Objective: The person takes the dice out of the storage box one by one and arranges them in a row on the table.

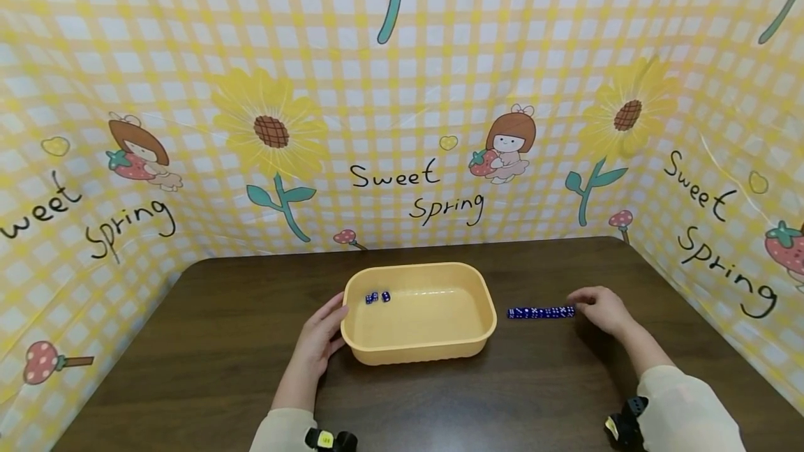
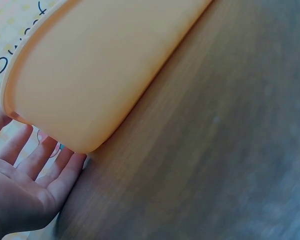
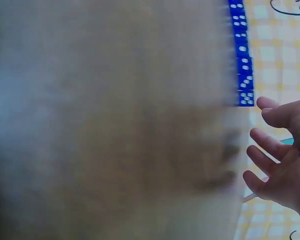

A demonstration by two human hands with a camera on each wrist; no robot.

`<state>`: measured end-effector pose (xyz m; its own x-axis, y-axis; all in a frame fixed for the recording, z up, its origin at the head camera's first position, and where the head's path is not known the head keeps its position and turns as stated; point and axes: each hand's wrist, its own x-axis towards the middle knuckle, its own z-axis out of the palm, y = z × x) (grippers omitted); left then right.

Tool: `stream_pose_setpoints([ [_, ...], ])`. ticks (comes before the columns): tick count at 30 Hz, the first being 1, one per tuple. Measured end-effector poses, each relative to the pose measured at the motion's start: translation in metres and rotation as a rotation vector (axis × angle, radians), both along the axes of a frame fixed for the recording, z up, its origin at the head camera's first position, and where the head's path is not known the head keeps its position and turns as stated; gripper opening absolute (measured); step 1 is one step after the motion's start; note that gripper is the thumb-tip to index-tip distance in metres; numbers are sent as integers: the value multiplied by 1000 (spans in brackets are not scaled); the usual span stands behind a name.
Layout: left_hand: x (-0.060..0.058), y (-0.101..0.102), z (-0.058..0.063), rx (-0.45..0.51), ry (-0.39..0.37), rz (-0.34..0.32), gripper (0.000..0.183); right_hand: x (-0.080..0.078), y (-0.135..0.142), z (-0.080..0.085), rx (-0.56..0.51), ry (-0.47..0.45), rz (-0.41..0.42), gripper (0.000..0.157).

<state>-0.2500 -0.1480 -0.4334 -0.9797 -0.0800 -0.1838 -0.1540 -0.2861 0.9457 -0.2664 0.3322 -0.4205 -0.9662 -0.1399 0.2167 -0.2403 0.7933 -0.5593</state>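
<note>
In the head view, a pale yellow rectangular plastic tub (image 1: 427,354) stands at the middle of the table. Three blue dice with white pips (image 1: 386,296) lie inside it, towards the left. My left hand (image 1: 319,337) rests against the tub's left end; its loosely extended fingers (image 2: 37,155) touch the outer wall in the left wrist view. To the right of the tub, a straight row of several blue dice (image 1: 540,312) lies on the table. By the row's right end is my right hand (image 1: 603,309). A small gap separates its fingertips (image 3: 267,103) from the last die (image 3: 246,98) in the right wrist view.
The dark brown wooden table (image 1: 232,340) has a rounded back-left corner. A yellow checked cloth (image 1: 402,103) printed with flowers and lettering rises behind the table and along both sides. Each wrist carries a small black camera (image 1: 331,439).
</note>
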Motion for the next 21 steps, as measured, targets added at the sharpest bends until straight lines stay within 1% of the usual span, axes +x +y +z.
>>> stream_pose_setpoints([
  [3,0,1,0,0,8,-7,49,0,1,10,-25,-25,-3,18],
  [7,0,1,0,0,10,-5,48,-1,0,27,-40,-41,-7,20],
  [14,0,0,0,-4,1,-4,49,-9,-7,56,-23,7,48,22],
  [17,0,0,0,-3,-4,-5,48,-14,-10,68,-17,5,57,23],
  [21,0,-1,0,-5,-5,-11,48,-19,-18,84,-37,-4,67,25],
])
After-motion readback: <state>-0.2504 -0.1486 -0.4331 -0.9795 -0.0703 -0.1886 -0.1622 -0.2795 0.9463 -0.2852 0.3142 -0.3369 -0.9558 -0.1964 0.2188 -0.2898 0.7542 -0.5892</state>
